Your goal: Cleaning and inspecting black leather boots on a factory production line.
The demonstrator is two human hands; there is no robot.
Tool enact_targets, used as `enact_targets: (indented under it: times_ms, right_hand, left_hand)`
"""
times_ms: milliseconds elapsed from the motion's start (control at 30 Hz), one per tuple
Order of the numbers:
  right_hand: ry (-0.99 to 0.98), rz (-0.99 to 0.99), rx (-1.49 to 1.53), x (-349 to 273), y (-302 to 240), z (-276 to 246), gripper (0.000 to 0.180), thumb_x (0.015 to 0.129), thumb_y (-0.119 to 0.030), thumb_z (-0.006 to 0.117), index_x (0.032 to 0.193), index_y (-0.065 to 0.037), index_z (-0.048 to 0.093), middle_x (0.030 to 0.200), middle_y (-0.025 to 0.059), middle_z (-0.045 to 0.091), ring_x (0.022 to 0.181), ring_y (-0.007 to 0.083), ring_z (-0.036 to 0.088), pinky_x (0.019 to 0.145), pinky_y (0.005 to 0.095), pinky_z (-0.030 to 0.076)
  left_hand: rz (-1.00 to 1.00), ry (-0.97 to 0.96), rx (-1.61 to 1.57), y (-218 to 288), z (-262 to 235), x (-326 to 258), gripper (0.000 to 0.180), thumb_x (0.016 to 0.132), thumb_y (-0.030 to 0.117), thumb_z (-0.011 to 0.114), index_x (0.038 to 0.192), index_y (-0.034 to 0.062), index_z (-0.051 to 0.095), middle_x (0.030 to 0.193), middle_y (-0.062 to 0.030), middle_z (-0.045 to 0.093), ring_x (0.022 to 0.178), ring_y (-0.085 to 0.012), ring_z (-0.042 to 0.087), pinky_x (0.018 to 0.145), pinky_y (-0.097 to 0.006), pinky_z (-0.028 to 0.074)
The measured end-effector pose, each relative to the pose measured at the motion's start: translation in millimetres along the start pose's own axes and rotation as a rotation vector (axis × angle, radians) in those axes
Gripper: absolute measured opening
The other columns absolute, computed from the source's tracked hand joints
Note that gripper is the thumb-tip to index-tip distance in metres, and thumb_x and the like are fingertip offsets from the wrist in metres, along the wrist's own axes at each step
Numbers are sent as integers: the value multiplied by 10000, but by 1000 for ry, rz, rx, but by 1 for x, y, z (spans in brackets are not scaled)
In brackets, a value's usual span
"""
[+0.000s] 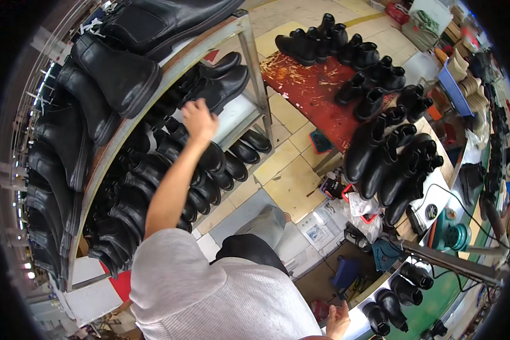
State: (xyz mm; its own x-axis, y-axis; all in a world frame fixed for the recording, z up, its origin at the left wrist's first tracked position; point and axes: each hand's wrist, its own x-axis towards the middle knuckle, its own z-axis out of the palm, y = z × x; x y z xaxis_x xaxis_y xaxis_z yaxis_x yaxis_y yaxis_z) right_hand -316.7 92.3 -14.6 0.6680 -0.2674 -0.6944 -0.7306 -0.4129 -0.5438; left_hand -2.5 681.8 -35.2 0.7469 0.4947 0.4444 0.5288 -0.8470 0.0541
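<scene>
My left hand reaches out over the shelf rack, its fingers loosely bent and apart. Just beyond the fingertips, a black leather shoe lies on the rack's upper shelf; whether they touch it I cannot tell. Another black shoe sits behind that one. Low in the picture, my right hand is held beside the green-topped bench, fingers apart and nothing seen in it. Closest to it on the bench are several black ankle boots.
The metal rack at left carries rows of black shoes. A red table at upper right bears several black boots. More boots crowd a pale bench beside it. A blue bin and a steel bar are at lower right.
</scene>
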Motion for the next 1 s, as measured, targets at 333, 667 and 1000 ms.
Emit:
enact_targets:
  times_ms: [333, 667, 1000]
  right_hand:
    - [-42, -524, -918, 28, -117, 36, 510, 780, -260, 690, 1193, -6, 535, 930, 181, 624, 833, 352, 613, 713, 424, 497]
    - [12, -611, -842, 36, -121, 51, 488, 761, -233, 704, 1168, -13, 548, 907, 187, 620, 840, 359, 610, 710, 424, 502]
    - [-292, -760, 269, 15, -179, 84, 663, 902, -428, 534, 1358, 21, 361, 1301, 246, 481, 1195, 336, 491, 993, 392, 389]
  left_hand:
    - [-68, -723, 248, -42, 52, 136, 942, 633, 310, 816, 1397, 74, 318, 1335, -166, 474, 1236, -310, 454, 1019, -442, 346]
    - [-182, -436, -155, -50, -44, 102, 356, 686, 342, 743, 867, 40, 692, 854, -151, 680, 858, -346, 641, 731, -419, 472]
    - [168, -561, -1039, 50, -188, -121, 275, 776, 38, 732, 707, -36, 477, 704, -25, 472, 660, -112, 442, 601, -250, 419]
